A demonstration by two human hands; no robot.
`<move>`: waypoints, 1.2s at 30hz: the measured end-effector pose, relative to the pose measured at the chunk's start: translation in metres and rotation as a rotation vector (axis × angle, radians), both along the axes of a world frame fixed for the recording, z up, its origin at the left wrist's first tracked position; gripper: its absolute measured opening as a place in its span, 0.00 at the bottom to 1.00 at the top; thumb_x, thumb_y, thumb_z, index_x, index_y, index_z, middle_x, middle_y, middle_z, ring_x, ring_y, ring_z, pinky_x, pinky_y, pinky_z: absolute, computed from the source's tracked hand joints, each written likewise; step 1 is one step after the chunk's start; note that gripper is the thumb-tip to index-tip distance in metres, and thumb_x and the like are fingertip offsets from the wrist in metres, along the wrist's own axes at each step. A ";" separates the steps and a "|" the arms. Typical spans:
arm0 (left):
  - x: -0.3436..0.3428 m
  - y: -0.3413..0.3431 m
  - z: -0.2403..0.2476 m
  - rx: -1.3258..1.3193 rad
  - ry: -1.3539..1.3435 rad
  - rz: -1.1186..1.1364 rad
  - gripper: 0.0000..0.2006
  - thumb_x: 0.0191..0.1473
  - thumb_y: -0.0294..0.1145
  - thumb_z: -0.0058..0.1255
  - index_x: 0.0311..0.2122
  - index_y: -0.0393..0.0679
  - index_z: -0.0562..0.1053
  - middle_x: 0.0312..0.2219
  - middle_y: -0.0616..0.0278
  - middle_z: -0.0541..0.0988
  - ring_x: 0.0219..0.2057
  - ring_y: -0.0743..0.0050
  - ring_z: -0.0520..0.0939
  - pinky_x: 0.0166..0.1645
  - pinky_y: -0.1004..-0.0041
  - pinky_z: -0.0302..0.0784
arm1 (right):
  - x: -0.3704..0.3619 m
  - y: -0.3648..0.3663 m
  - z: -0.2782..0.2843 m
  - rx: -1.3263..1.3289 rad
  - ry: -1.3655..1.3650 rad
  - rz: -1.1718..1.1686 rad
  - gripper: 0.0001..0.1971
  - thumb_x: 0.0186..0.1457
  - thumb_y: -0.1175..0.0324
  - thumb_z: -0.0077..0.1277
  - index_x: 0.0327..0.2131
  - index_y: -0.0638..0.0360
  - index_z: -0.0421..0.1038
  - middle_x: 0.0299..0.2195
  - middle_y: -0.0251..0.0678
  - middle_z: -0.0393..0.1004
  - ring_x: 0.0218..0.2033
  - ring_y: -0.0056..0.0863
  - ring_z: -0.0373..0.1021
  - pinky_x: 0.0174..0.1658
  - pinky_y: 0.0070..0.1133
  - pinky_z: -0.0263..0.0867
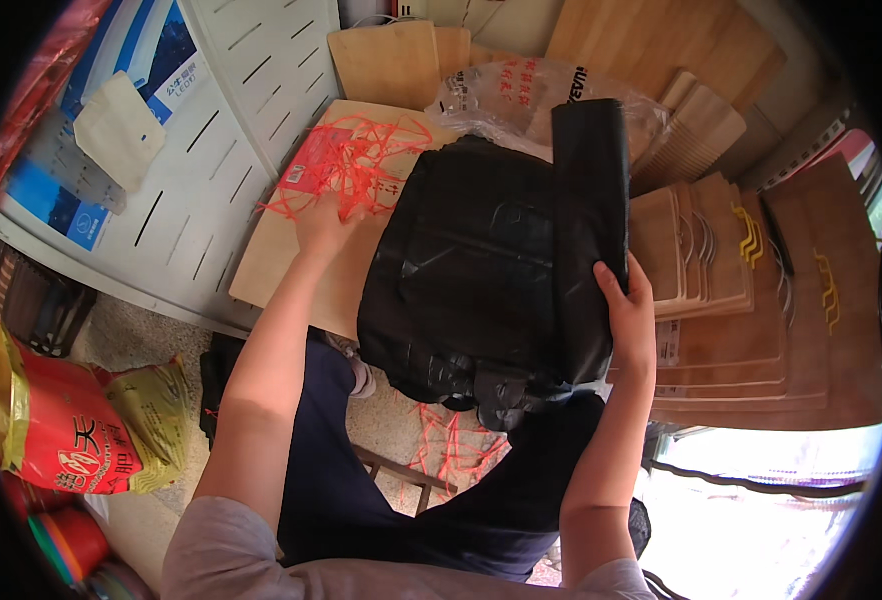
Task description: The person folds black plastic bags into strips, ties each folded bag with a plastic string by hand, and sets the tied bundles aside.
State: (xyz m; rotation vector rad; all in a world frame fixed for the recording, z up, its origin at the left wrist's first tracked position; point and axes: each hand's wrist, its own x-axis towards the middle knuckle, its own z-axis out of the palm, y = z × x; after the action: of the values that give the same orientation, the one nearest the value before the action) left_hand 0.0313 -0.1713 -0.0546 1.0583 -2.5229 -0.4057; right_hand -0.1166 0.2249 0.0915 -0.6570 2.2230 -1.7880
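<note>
Your left hand (329, 222) at red string (356, 160) on board (273, 262), closure unclear; right hand (633, 305) gripping black roll (589, 190), right of bundle (476, 255). Roll likely pliable, slick: hold midway. String likely light, snag-prone: pinch strands.

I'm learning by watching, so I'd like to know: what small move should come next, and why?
Perhaps ease one strand of the red string free with the left hand, while the right hand steadies the black roll. The string lies tangled at the left hand, and the right hand grips the roll's edge.
</note>
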 end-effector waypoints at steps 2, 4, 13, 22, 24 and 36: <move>0.003 0.003 -0.003 -0.025 0.113 -0.025 0.14 0.51 0.42 0.54 0.32 0.39 0.72 0.26 0.52 0.78 0.30 0.51 0.79 0.36 0.61 0.73 | 0.005 -0.003 0.007 -0.193 -0.273 -0.037 0.17 0.58 0.67 0.52 0.49 0.64 0.69 0.39 0.32 0.75 0.39 0.18 0.70 0.43 0.17 0.66; 0.008 -0.016 -0.017 0.093 0.112 -0.050 0.14 0.52 0.41 0.53 0.30 0.38 0.72 0.26 0.52 0.78 0.30 0.53 0.79 0.35 0.62 0.73 | -0.001 -0.003 -0.001 -0.225 -0.324 -0.044 0.17 0.58 0.67 0.53 0.49 0.63 0.69 0.39 0.32 0.76 0.39 0.18 0.70 0.43 0.18 0.66; 0.004 -0.056 -0.054 0.315 0.373 0.040 0.12 0.56 0.36 0.49 0.30 0.37 0.75 0.24 0.54 0.80 0.28 0.62 0.82 0.32 0.64 0.72 | -0.009 0.000 -0.011 -0.336 -0.476 -0.048 0.13 0.56 0.66 0.54 0.44 0.59 0.72 0.38 0.30 0.76 0.39 0.19 0.70 0.44 0.18 0.65; 0.009 -0.025 0.032 0.313 0.689 -0.012 0.09 0.58 0.30 0.45 0.35 0.37 0.75 0.29 0.58 0.79 0.31 0.80 0.77 0.35 0.76 0.71 | -0.009 0.000 -0.016 -0.346 -0.527 -0.043 0.15 0.56 0.66 0.54 0.46 0.59 0.72 0.39 0.29 0.75 0.40 0.19 0.70 0.44 0.18 0.64; 0.010 0.010 0.083 0.173 0.935 -0.025 0.09 0.60 0.28 0.42 0.37 0.38 0.74 0.33 0.59 0.78 0.33 0.78 0.77 0.36 0.77 0.72 | -0.011 0.006 -0.014 -0.332 -0.495 -0.064 0.15 0.56 0.65 0.55 0.46 0.59 0.72 0.39 0.29 0.75 0.41 0.19 0.69 0.45 0.18 0.64; 0.015 0.109 0.195 0.967 1.045 -0.587 0.12 0.61 0.31 0.39 0.28 0.37 0.69 0.47 0.51 0.75 0.40 0.64 0.81 0.40 0.71 0.76 | -0.022 0.014 -0.012 -0.611 -0.590 -0.029 0.17 0.56 0.65 0.54 0.48 0.60 0.69 0.41 0.35 0.75 0.40 0.25 0.73 0.46 0.22 0.69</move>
State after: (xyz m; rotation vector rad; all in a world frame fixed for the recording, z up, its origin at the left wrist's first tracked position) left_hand 0.0462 -0.0628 0.1403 0.1177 -1.5296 -1.8661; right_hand -0.1389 0.2385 0.0795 -0.1385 1.3160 -2.3069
